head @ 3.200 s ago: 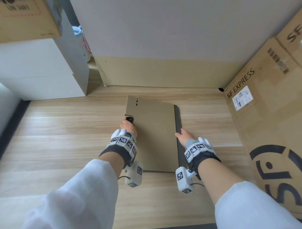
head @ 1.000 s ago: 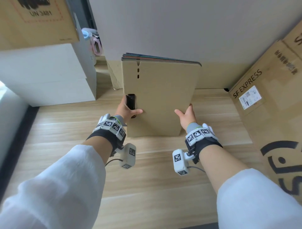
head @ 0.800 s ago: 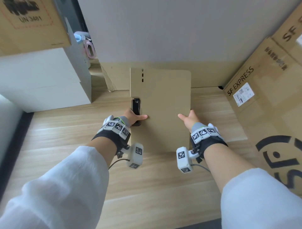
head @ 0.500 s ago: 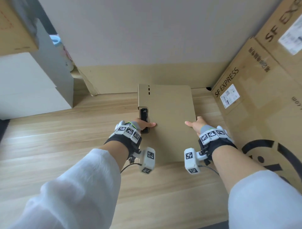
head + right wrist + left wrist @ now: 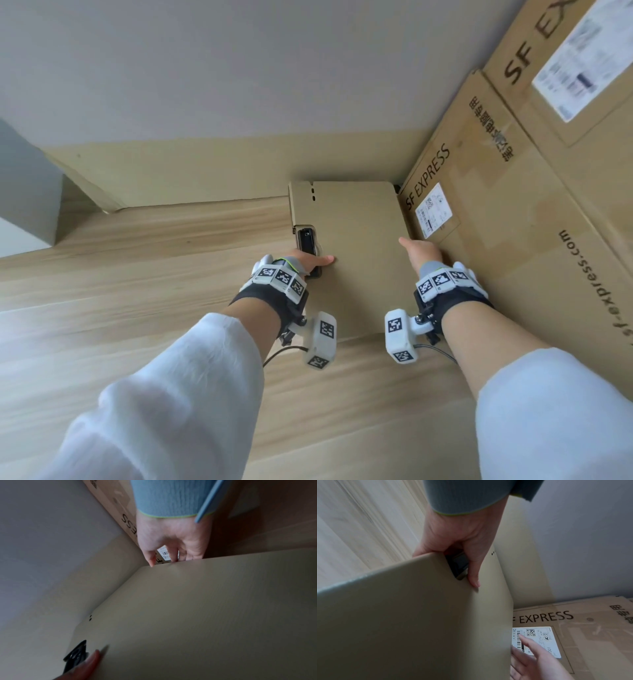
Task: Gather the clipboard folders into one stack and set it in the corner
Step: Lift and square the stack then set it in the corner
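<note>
The stack of clipboard folders lies nearly flat, tan cover up, in the corner where the wall meets the SF Express box. Its far edge is at the baseboard and its right edge runs along the box. My left hand grips the left edge beside the black clip, thumb on top and fingers underneath. My right hand holds the right edge, thumb on the cover and fingers down between the stack and the box. The lower folders are hidden under the cover.
Pale wooden floor stretches to the left and towards me. A grey wall closes the back. Large cardboard boxes fill the right side. A white cabinet corner stands at the far left.
A second ago the stack stood upright on its near edge in mid-floor. Both hands have since laid it down and carried it right and forward into the corner against the box.
</note>
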